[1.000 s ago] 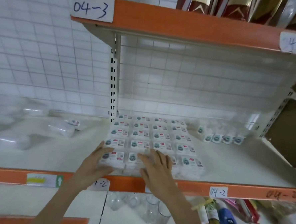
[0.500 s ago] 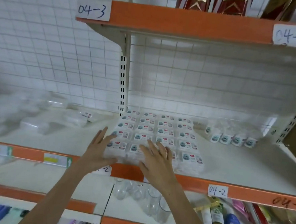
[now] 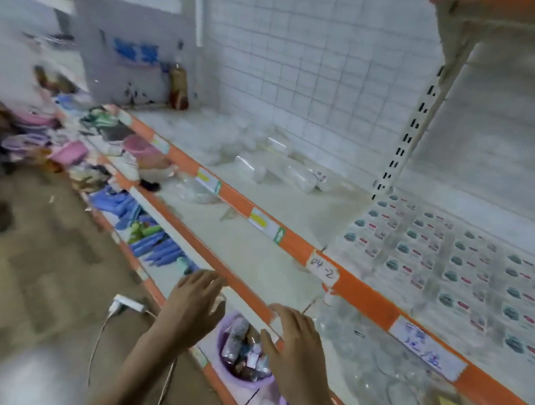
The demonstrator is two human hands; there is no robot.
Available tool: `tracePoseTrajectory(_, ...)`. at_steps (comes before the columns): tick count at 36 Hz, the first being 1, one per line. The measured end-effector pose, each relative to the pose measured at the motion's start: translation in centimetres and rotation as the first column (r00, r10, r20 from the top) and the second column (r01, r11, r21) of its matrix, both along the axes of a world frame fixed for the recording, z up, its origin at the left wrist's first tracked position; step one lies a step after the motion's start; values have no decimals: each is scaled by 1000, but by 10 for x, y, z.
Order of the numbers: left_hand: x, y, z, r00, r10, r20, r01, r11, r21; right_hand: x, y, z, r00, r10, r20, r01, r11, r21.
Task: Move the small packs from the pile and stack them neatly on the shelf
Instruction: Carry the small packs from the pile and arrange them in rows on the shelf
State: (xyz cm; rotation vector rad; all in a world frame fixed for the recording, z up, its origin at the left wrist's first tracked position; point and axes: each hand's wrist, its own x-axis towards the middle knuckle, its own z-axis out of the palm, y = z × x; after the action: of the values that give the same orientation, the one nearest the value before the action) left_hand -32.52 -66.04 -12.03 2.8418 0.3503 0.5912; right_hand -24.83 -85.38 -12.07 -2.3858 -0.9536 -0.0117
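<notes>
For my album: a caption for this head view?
Both empty hands hover off the shelf; packs stacked right.

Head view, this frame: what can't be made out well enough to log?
- Stacked packs: motion blur smears the labels, and the right edge cuts the block off.
- Loose clear packs: blurred, so their count is uncertain.
- Purple tub: the right hand covers part of its contents.
- Top right shelf: cut by the frame's top edge.

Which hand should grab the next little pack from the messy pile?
Probably the left hand. The loose clear packs lie to the left, the stacked packs to the right. Both hands are empty, and the right hand is farther from the pile.
</notes>
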Motion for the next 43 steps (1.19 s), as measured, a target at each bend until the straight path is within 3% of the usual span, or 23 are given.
tracePoseTrajectory(10,-79,97,-17,958,276,-83,-279,960,-30,-33,115,-3,974,213,-75,-218,974,-64)
tracePoseTrajectory(18,-115,219,-8,946,310,-91,-320,940,-117,-52,231,-2,967,212,-143,-223,973,-64)
tracePoseTrajectory(32,-81,342,-10,984,132,-117,-158,954,-256,-33,340,-2,971,124,-203,-149,982,-113)
tracePoseTrajectory(40,4,403,6,998,-48,-31,38,963,-268,49,381,34,975,128,-183,-103,985,140)
tracePoseTrajectory(43,51,434,30,995,-93,35,98,971,-217,93,402,68,990,117,-75,-93,959,267)
